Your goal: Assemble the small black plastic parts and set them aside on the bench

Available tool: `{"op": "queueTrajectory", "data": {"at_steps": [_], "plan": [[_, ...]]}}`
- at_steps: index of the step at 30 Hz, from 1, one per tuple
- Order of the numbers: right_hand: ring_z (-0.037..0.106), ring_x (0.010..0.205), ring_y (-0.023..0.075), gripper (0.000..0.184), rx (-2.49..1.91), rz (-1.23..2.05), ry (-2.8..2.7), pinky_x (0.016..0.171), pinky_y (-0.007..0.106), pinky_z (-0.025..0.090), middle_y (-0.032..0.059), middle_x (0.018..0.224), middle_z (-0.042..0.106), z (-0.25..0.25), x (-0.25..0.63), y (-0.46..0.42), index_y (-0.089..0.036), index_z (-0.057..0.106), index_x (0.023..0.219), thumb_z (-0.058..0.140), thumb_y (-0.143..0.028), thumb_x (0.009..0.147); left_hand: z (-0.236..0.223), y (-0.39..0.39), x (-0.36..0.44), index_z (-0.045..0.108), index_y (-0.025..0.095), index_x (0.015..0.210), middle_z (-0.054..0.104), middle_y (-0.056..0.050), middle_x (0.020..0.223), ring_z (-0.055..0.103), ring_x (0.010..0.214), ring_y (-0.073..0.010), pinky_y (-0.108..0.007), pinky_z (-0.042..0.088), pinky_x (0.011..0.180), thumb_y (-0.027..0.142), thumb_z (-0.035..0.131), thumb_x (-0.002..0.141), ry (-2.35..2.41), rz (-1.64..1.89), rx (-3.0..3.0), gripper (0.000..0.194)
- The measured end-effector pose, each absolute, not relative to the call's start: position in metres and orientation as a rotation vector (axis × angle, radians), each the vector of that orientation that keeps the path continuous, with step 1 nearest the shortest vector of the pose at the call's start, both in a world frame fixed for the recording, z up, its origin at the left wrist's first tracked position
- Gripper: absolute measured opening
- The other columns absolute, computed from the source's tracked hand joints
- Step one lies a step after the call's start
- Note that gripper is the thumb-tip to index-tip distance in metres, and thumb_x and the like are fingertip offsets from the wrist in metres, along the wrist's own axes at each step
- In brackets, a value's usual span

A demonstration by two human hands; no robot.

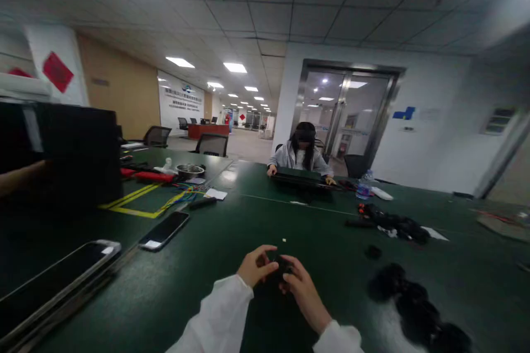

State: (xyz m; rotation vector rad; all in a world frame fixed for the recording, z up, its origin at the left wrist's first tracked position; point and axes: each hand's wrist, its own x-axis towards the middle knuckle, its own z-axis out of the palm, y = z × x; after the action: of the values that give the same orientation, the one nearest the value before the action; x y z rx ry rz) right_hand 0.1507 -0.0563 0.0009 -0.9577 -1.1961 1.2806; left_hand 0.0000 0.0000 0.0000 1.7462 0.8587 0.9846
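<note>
Just above the green table, a small black object sits between my two hands. Its kind cannot be made out, since my fingers cover much of it. My left hand grips it from the left, thumb and fingers bent around its side. From the right, my right hand pinches it with thumb and fingertips. Beyond my fingers lies a tiny white piece. To the right of my hands rest a small dark lump and a row of blurred black rounded items.
Phones lie at left, near a large black box, wires and a metal bowl. Across the green table, a person holds a dark panel. A bottle and black bundle are right.
</note>
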Motion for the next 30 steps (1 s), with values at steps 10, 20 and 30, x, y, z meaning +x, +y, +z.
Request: {"op": "queueTrajectory", "data": {"at_steps": [10, 20, 30], "plan": [[0.053, 0.059, 0.0126, 0.035, -0.985, 1.281, -1.234, 0.053, 0.026, 0.040, 0.0011, 0.080, 0.055, 0.007, 0.149, -0.057, -0.020, 0.051, 0.099, 0.053, -0.019, 0.064, -0.004, 0.002, -0.001, 0.054, 0.015, 0.096, 0.042, 0.008, 0.046, 0.039, 0.032, -0.0048, -0.016, 0.030, 0.032, 0.045, 0.053, 0.068, 0.869, 0.934, 1.676, 0.041], [0.055, 0.059, 0.0135, 0.032, -0.963, 1.352, -1.106, 0.053, 0.027, 0.040, 0.0027, 0.077, 0.056, 0.004, 0.152, -0.057, -0.018, 0.048, 0.099, 0.051, -0.024, 0.068, -0.010, 0.009, 0.001, 0.052, 0.012, 0.078, 0.049, 0.004, 0.058, 0.046, 0.045, -0.0062, -0.017, 0.037, 0.039, 0.039, 0.062, 0.062, 0.799, 1.007, 1.605, 0.033], [0.055, 0.064, 0.0145, 0.035, -1.067, 1.188, -1.441, 0.057, 0.028, 0.044, 0.0022, 0.082, 0.057, 0.013, 0.147, -0.061, -0.020, 0.051, 0.099, 0.055, -0.023, 0.065, 0.001, 0.000, 0.000, 0.034, 0.014, 0.040, 0.051, -0.003, 0.069, 0.049, 0.057, -0.0101, -0.021, 0.042, 0.046, 0.039, 0.053, 0.069, 0.940, 1.160, 1.785, 0.043]]}}
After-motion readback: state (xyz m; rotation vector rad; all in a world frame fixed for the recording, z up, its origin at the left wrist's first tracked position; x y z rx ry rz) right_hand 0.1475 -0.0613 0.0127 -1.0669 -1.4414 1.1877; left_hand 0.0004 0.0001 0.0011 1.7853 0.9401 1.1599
